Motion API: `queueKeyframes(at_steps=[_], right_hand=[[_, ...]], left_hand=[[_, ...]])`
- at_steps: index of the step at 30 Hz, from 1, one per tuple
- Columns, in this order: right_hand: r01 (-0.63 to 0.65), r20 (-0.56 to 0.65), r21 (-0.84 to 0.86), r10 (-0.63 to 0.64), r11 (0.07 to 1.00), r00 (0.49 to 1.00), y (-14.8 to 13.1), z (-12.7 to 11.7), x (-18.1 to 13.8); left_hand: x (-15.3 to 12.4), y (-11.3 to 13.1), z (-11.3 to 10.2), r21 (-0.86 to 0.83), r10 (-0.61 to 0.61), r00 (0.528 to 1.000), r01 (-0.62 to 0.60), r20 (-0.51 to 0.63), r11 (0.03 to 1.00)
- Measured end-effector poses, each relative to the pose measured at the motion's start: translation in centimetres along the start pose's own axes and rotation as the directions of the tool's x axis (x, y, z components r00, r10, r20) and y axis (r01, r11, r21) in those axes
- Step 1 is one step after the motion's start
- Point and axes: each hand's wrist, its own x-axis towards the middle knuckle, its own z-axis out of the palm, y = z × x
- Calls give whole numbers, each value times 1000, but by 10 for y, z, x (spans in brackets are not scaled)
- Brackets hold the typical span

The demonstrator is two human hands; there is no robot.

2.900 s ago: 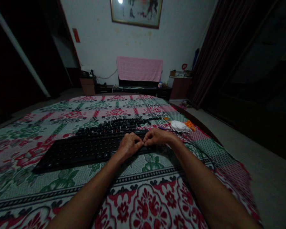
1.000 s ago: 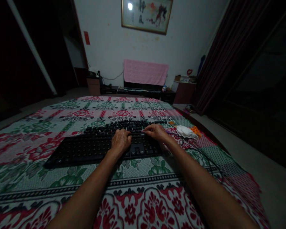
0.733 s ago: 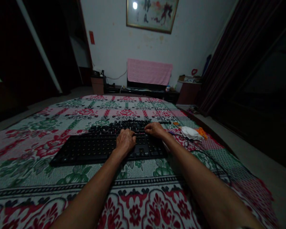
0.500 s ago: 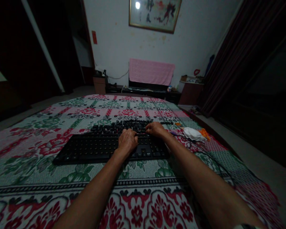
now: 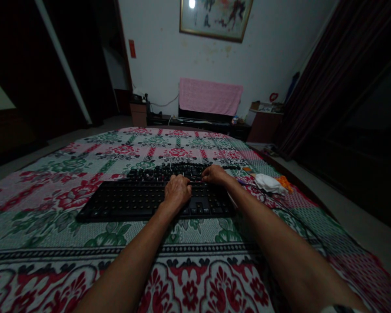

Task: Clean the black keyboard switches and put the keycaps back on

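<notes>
A black keyboard [image 5: 124, 201] lies on the patterned bedspread, most of its keycaps off and a few still on at the lower right. Behind its top edge spreads a pile of loose black keycaps [image 5: 143, 174]. My left hand [image 5: 177, 190] rests on the upper middle of the keyboard, its fingers bent together near the keycaps. To its right, my right hand [image 5: 214, 174] is held at the keyboard's top edge with thumb and fingertips pinched. A thin line shows between the two hands. What the fingers hold is too small and dark to make out.
A crumpled white cloth or tissue [image 5: 270, 183] and an orange item [image 5: 285, 183] lie right of the keyboard. A dark cable [image 5: 299, 217] runs along the bedspread [image 5: 84, 243]. Beyond the bed, a pink towel [image 5: 210, 96] hangs over a screen by the wall.
The view has shifted slightly, so everything sits a little further right. Both hands keep nearly the same place at the keyboard's top edge.
</notes>
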Motion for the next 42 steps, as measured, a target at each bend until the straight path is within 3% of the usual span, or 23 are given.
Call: queueKeyframes(at_steps=[8, 13, 16, 21, 29, 36, 42], right_hand=[[28, -49, 7, -28, 1000, 998, -1, -1, -8], [79, -203, 34, -70, 996, 977, -1, -3, -23], [160, -299, 69, -132, 985, 945, -7, -2, -41], [228, -396, 125, -162, 966, 904, -15, 8, -70], [300, -497, 150, -191, 942, 847, -15, 22, -81], [328, -546, 114, -217, 938, 809, -18, 29, -80], [377, -534, 118, -261, 919, 804, -18, 31, -80]], left_hand=[[0, 1, 0, 42, -10, 1000, 11, -17, 999], [0, 1, 1, 27, -13, 1000, 13, -20, 1000], [-2, 2, 3, -5, -9, 997, 8, -76, 1000], [-3, 9, 8, -87, 88, 984, -102, -152, 991], [1, 15, 7, -248, 156, 985, -169, -69, 954], [3, 14, 6, -373, 76, 997, -70, 1, 925], [3, 15, 5, -354, 36, 999, -27, 20, 935]])
